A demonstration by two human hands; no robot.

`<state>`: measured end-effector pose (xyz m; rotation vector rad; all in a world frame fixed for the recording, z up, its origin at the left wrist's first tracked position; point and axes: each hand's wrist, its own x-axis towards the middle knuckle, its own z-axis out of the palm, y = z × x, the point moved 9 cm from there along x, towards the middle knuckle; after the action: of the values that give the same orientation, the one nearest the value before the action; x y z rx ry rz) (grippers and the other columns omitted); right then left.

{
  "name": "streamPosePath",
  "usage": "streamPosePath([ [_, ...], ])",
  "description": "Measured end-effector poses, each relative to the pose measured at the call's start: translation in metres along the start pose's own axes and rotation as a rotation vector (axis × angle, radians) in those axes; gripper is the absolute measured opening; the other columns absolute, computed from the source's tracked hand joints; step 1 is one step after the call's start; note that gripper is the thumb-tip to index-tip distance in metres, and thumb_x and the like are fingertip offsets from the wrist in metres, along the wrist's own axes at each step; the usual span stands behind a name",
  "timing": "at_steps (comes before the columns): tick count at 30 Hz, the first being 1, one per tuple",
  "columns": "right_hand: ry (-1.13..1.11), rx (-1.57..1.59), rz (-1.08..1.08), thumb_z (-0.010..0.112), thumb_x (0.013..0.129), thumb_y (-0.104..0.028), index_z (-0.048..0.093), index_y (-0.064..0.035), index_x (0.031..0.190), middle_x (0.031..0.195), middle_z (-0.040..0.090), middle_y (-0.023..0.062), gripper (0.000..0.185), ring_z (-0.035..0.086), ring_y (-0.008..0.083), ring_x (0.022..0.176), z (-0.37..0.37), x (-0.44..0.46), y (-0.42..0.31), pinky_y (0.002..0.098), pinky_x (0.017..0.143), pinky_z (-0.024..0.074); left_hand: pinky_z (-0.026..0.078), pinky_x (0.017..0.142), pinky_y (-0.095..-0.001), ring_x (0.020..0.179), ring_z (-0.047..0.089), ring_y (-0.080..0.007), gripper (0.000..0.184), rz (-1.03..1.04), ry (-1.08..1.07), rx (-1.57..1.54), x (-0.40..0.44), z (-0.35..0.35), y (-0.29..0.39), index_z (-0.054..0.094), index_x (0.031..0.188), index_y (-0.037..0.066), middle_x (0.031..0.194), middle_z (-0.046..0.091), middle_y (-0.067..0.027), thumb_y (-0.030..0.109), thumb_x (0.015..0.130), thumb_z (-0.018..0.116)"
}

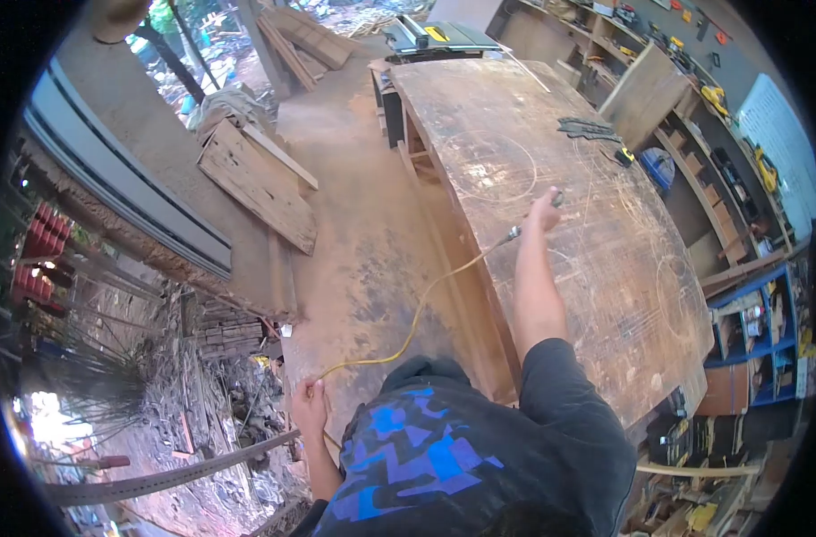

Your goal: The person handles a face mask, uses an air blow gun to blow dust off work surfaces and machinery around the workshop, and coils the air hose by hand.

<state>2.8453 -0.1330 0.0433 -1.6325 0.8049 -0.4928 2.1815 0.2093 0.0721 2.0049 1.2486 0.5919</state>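
My right hand (544, 213) is stretched out over a large wooden worktable (605, 268). It grips a small tool that looks like an air blow gun (558, 199), mostly covered by my fingers. A metal coupling (514, 234) shows beside the wrist, joined to a thin yellow hose (417, 320). The hose sags over the table's near side and runs to my left hand (310, 404), whose fingers are closed around it low on the left. Beyond the right hand, a pair of dark gloves (589, 129) and a tape measure (624, 157) lie on the tabletop.
A table saw (439, 38) stands past the table's far end. Wooden shelves (708, 192) with tools line the right, with a blue cap (658, 168) nearby. Boards (258, 185) lean at left above the dusty floor (336, 179). Scrap wood (220, 376) is piled lower left.
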Motion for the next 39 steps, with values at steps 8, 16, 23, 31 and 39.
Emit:
streamPosePath([
  [8,0.209,0.381,0.386,0.057,0.088,-0.057,0.057,0.0216,0.098,0.097,0.064,0.0343,0.079,0.065,0.0414,0.093,-0.17,-0.052,0.035,0.0475,0.075,0.0538,0.046,0.065,-0.0365,0.07,0.061,-0.0252,0.026,0.057,-0.045,0.049,-0.001,-0.022,-0.018,0.065,0.084,0.0,0.074,0.064,-0.0154,0.025,0.084,0.068],
  [16,0.599,0.379,0.378,0.06,0.089,-0.05,0.061,0.0173,0.102,0.104,0.064,0.033,0.069,0.063,0.0458,0.095,-0.38,-0.069,0.108,0.0491,0.086,0.049,0.044,0.059,-0.0353,0.06,0.057,-0.0244,0.025,0.216,-0.213,-0.046,0.013,-0.042,-0.019,0.065,0.081,0.0,0.063,0.059,-0.0135,0.024,0.082,0.07],
  [23,0.753,0.263,0.245,0.061,0.088,-0.05,0.06,0.0107,0.112,0.104,0.066,0.0279,0.065,0.064,0.0413,0.096,-0.471,-0.114,0.147,0.0474,0.083,0.0496,0.044,0.06,-0.0361,0.061,0.059,-0.0265,0.023,0.29,-0.304,0.03,0.009,-0.077,-0.045,0.065,0.081,0.0,0.064,0.059,-0.0152,0.023,0.08,0.07],
  [31,-0.295,0.314,0.484,0.046,0.096,-0.054,0.055,-0.0095,0.09,0.069,0.06,0.0089,0.046,0.041,0.015,0.039,-0.304,-0.249,0.207,0.0314,0.036,0.0348,0.041,0.057,-0.0315,0.059,0.05,-0.0159,0.024,0.158,-0.286,-0.127,0.003,-0.142,-0.108,0.06,0.085,0.001,0.062,0.056,-0.0074,0.024,0.09,0.064],
  [39,-0.681,-0.008,0.795,0.048,0.095,-0.051,0.057,-0.0069,0.085,0.076,0.065,0.016,0.046,0.057,0.0241,0.052,-0.25,-0.428,0.381,0.0401,0.047,0.0462,0.043,0.06,-0.0292,0.064,0.055,-0.0115,0.021,-0.009,-0.295,-0.036,-0.015,-0.175,-0.183,0.063,0.087,0.002,0.067,0.06,-0.006,0.022,0.092,0.063],
])
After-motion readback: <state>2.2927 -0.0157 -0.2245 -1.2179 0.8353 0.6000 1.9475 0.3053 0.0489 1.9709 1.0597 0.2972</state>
